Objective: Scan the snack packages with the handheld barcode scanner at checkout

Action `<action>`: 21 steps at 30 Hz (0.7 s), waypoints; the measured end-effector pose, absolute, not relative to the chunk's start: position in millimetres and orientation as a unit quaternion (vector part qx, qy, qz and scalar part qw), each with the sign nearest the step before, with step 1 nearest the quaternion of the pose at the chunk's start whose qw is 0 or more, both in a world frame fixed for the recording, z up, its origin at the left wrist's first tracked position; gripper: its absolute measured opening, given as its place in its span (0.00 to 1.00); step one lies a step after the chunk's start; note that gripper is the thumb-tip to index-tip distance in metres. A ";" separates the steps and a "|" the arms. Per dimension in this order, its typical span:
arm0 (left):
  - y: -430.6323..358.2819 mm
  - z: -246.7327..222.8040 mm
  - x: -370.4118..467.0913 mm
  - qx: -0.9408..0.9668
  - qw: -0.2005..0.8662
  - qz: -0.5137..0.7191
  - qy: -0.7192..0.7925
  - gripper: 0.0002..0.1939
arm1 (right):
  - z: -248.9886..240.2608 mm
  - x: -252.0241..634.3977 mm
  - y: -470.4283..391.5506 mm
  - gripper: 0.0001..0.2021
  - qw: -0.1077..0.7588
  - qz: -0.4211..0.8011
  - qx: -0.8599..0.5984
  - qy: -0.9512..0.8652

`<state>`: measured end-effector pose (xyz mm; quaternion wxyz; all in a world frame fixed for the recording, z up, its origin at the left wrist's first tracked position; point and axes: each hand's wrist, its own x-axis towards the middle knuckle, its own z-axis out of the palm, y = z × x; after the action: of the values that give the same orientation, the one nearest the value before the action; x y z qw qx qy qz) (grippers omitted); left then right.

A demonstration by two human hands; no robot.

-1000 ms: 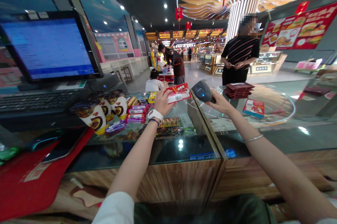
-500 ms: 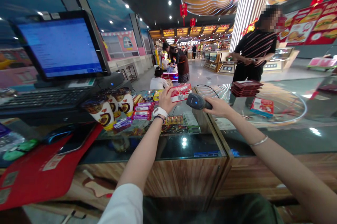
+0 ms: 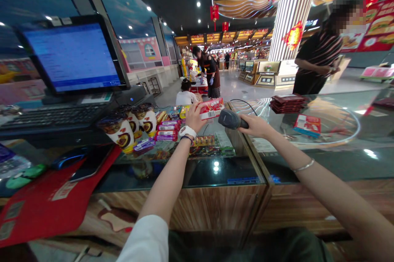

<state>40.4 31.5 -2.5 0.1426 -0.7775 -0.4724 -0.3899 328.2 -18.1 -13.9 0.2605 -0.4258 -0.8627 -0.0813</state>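
Your left hand (image 3: 194, 119) has its fingers clamped on the near-left end of the red-and-white box (image 3: 211, 109), whose rest extends rightward beyond them, raised above the glass tabletop (image 3: 197, 173). Your right hand (image 3: 256, 125) has its fingers closed around the handle of the scanner (image 3: 230, 119), its head just beside the box's right end. Purple-wrapped snacks (image 3: 167, 130) lie left of your left wrist, toward the tabletop's far edge.

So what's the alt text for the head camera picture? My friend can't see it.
The left hand holds a red-and-white box close to a dark grey scanner in the right hand, above a glass-topped counter. A black monitor glows blue at left.
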 end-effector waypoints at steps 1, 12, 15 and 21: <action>30.2 -1.7 40.8 -0.777 0.143 -0.390 -0.473 0.27 | -13.4 328.1 -18.8 0.13 0.259 -0.081 -0.426 -0.863; 26.9 2.4 43.7 -0.779 0.156 -0.385 -0.470 0.27 | -13.8 351.1 -4.4 0.19 0.323 -0.041 -0.384 -0.864; 26.4 3.5 45.3 -0.778 0.160 -0.387 -0.469 0.26 | -18.0 366.6 10.4 0.21 0.348 -0.026 -0.364 -0.863; 22.8 6.1 47.9 -0.781 0.152 -0.393 -0.461 0.25 | -31.6 398.7 34.3 0.21 0.325 -0.005 -0.388 -0.863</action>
<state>47.9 22.8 6.1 0.1521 -0.7809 -0.4608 -0.3933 398.7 34.3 -31.6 0.3247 -0.3878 -0.8626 -0.0048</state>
